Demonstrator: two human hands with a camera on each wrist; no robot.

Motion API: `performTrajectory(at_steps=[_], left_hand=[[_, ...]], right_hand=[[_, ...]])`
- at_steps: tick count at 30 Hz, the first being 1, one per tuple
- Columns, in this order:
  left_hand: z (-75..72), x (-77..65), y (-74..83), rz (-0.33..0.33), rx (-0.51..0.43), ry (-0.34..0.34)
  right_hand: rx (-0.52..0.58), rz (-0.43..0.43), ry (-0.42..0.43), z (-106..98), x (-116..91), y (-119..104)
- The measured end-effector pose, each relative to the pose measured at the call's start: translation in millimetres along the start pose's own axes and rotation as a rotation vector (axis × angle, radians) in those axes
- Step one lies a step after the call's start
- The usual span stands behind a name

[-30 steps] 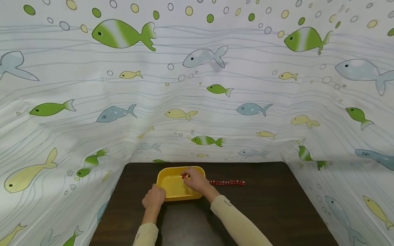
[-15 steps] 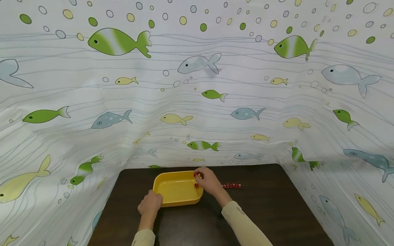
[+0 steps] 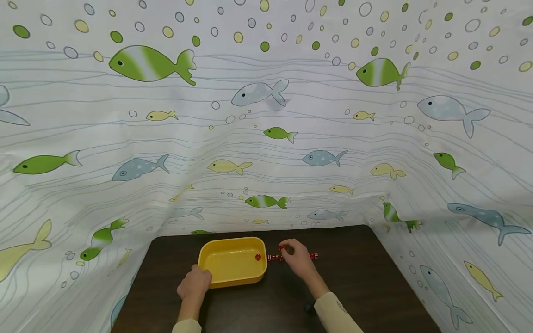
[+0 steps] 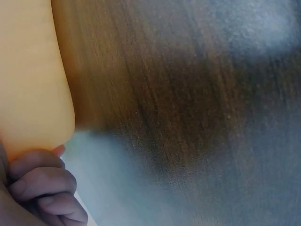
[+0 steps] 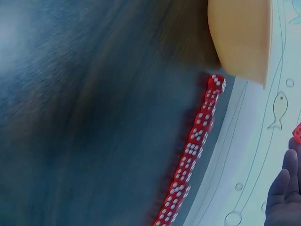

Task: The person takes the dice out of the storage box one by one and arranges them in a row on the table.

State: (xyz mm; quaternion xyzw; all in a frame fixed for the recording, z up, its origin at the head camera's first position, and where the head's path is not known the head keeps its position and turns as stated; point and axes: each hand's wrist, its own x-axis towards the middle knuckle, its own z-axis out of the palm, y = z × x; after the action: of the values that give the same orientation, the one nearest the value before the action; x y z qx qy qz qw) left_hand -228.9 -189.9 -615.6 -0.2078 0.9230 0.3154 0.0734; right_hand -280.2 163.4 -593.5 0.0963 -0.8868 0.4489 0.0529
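Note:
My left hand [image 3: 195, 282] grips the front left corner of a yellow plastic tray [image 3: 236, 280]; in the left wrist view its curled fingers [image 4: 44, 181] lie against the tray's end. One red die [image 3: 257, 257] lies inside the tray near its right wall. To the right, my right hand [image 3: 299, 260] pinches a red die [image 5: 297, 133] at its fingertips. It is over a straight row of red dice with white pips [image 5: 191, 149], hiding part of that row in the head view. The row starts close beside the tray's right end.
Everything rests on a dark brown wood-grain table [image 3: 258, 310]. A white curtain with printed fish [image 3: 266, 152] hangs behind the table and along both sides, close to its far edge.
My right hand has moved right, from over the tray past its rim to above the dice row, with a die at its fingertips. The left hand keeps its grip on the tray.

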Motion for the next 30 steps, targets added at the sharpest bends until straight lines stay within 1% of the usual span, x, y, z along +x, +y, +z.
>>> performTrajectory(at_steps=[4,9,15,17,23,27,30], left_hand=[[5.5,3.0,0.8,-0.017,0.002,-0.014],[10.8,10.0,-2.9,-0.008,-0.001,-0.021],[7.9,12.0,-10.8,-0.014,0.004,-0.015],[6.4,11.9,-11.5,-0.003,-0.001,-0.006],[2.9,10.8,-8.4,0.029,-0.015,0.017],[4.6,11.1,-5.4,0.043,-0.016,0.016],[7.4,10.4,-4.1,0.044,-0.009,0.006]], right_hand=[[0.008,0.024,0.022,-13.5,-6.3,13.6],[0.042,0.055,0.082,-33.4,-11.0,30.7],[0.043,0.111,0.142,-53.1,-14.4,50.0],[0.039,0.128,0.162,-59.2,-15.4,56.2],[0.019,0.192,0.189,-74.6,-19.0,70.2],[0.007,0.243,0.203,-82.4,-22.8,77.7],[-0.011,0.287,0.198,-86.2,-26.9,83.9]])
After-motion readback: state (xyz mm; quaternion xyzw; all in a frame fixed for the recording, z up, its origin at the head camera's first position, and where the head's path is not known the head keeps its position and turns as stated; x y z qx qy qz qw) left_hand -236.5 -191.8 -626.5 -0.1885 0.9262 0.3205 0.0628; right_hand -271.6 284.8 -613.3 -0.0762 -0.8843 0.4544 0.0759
